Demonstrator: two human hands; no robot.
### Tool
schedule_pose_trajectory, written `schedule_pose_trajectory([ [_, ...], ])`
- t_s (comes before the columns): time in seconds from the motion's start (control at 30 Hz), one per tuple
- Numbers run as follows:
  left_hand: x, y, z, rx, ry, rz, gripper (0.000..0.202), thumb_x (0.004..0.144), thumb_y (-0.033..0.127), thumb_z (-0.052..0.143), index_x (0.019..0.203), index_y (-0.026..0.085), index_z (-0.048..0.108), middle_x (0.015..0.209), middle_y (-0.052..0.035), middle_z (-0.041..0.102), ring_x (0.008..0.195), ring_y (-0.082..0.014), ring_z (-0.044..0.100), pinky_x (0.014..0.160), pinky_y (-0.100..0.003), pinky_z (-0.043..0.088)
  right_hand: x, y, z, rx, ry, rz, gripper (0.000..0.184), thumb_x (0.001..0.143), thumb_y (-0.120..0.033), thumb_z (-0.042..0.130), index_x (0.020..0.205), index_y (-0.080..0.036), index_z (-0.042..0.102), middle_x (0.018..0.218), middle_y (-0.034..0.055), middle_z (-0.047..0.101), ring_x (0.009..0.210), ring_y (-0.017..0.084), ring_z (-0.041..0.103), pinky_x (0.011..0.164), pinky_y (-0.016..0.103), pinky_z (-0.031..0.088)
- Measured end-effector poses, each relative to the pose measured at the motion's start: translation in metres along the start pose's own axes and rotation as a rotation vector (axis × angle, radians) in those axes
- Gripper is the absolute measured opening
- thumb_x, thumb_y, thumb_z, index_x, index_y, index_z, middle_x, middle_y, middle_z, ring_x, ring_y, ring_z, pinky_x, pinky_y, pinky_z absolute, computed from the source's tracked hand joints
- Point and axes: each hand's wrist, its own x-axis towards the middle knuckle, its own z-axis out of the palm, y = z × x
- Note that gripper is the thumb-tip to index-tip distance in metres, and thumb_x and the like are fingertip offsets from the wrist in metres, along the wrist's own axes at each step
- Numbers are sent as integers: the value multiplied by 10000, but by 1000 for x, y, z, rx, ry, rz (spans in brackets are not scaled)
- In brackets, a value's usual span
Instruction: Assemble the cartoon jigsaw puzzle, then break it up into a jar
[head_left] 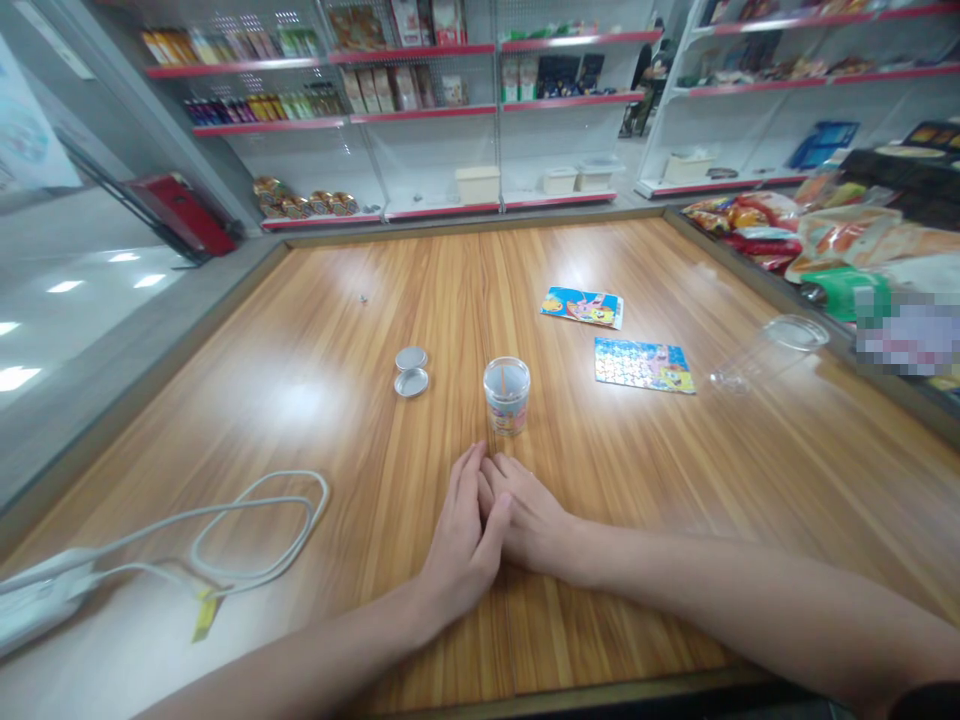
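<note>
My left hand (pixel 459 535) lies flat on the wooden table (pixel 300 400), fingers stretched forward, partly over my right hand (pixel 529 515), which also rests flat with its fingers extended. Both hold nothing. Just beyond the fingertips stands a small clear plastic tub (pixel 506 395) with a printed label. Two round metal lids (pixel 411 371) lie to the tub's left. A finished cartoon jigsaw (pixel 643 364) lies flat to the right, with a printed cartoon card (pixel 583 307) behind it.
A clear plastic container (pixel 769 352) lies on its side near the table's right edge. A white power strip with a looped cable (pixel 255 530) sits at the near left. Snack packets (pixel 810 235) pile at the right. Store shelves (pixel 420 120) line the back wall.
</note>
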Motion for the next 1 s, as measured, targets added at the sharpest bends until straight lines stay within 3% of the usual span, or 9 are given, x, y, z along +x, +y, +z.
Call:
schedule_pose_trajectory([
  [0.13,9,3,6,-196,97,-44,470,1008,361,474,1449,203,428,1488,-132,459,1415,-283,421,1215,-528,306,-6,2,-2,9,2,-23,263,973,-133,388,1144,-116,587,1070,167,619,947,289,542,780,439,489],
  [0.3,16,-2,7,-593,214,-170,355,1017,350,476,1340,212,523,1395,-101,551,1360,-251,489,1208,-489,327,-13,5,-10,33,-49,51,190,962,-207,451,1001,-135,622,879,109,644,743,231,571,595,347,452],
  [0.43,50,-13,3,-713,364,-28,335,974,305,557,1294,203,550,1371,-104,552,1374,-248,463,1212,-474,299,-13,10,-10,34,93,13,191,916,-274,528,807,-156,632,711,66,642,592,181,549,510,293,376],
  [0.5,74,-18,3,-745,360,29,365,955,312,579,1307,225,529,1376,-98,547,1369,-248,467,1189,-462,326,-9,18,-18,149,246,28,208,881,-261,549,703,-163,595,637,37,611,542,144,520,496,269,354],
  [0.6,101,-24,5,-797,306,70,392,933,337,591,1306,233,531,1358,-101,562,1342,-257,488,1141,-447,377,7,34,-53,495,491,153,232,872,-204,532,642,-176,536,582,-22,532,516,88,469,510,229,351],
  [0.7,109,-25,9,-838,227,94,394,914,352,611,1284,223,569,1325,-101,589,1284,-261,527,1100,-430,405,37,53,-97,868,710,393,321,943,-281,527,636,-194,493,542,-60,420,488,70,385,478,219,308],
  [0.77,107,-24,11,-856,172,101,380,913,359,616,1265,218,590,1297,-98,609,1224,-256,563,1064,-421,429,60,66,-116,1088,858,420,389,972,-359,509,625,-213,411,540,-69,378,468,66,353,457,220,297],
  [0.87,103,-20,11,-872,107,109,383,932,366,599,1287,225,579,1305,-95,612,1182,-250,583,1029,-418,451,88,80,-121,1189,858,368,418,963,-410,532,621,-214,393,544,-71,369,470,61,338,455,218,285],
  [1.0,103,-17,10,-872,67,129,392,940,370,602,1308,238,566,1309,-87,614,1186,-247,581,1028,-418,455,99,87,-108,1123,763,401,387,945,-389,564,621,-195,480,542,-62,402,509,68,372,485,221,304],
])
